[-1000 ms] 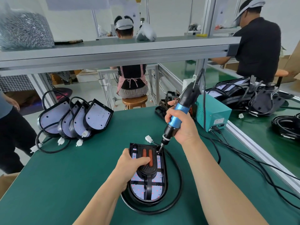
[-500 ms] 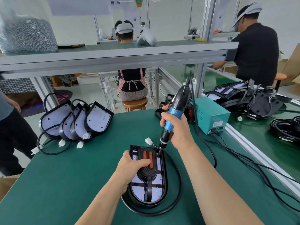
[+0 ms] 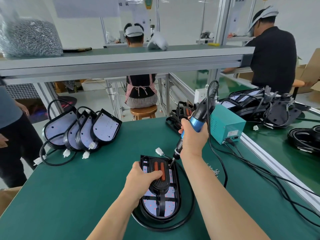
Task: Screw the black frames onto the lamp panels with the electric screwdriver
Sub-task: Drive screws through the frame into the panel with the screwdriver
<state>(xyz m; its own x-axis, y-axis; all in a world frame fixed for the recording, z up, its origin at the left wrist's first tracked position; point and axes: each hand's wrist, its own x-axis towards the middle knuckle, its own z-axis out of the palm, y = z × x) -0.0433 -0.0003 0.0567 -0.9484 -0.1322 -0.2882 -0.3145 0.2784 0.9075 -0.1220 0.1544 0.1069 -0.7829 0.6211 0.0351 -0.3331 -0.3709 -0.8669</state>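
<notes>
A lamp panel (image 3: 165, 207) lies flat on the green bench in front of me, white LED board up, ringed by its black cable. A black frame (image 3: 160, 185) with two orange bars sits on top of it. My left hand (image 3: 141, 179) grips the frame's left side, thumb across the raised middle. My right hand (image 3: 194, 139) holds the blue and black electric screwdriver (image 3: 197, 118) tilted, with its bit down on the frame's far right corner.
Several lamp panels (image 3: 81, 132) lean in a row at the far left with loose white plugs. A teal power box (image 3: 226, 125) stands right, cables trailing over the bench. Spare black frames (image 3: 180, 115) lie behind my right hand. A pile of lamp parts (image 3: 266, 108) sits far right. People work nearby.
The screwdriver has swung more upright and my right hand has shifted slightly left; the bit stays at the frame's far right corner. My left hand keeps its hold.
</notes>
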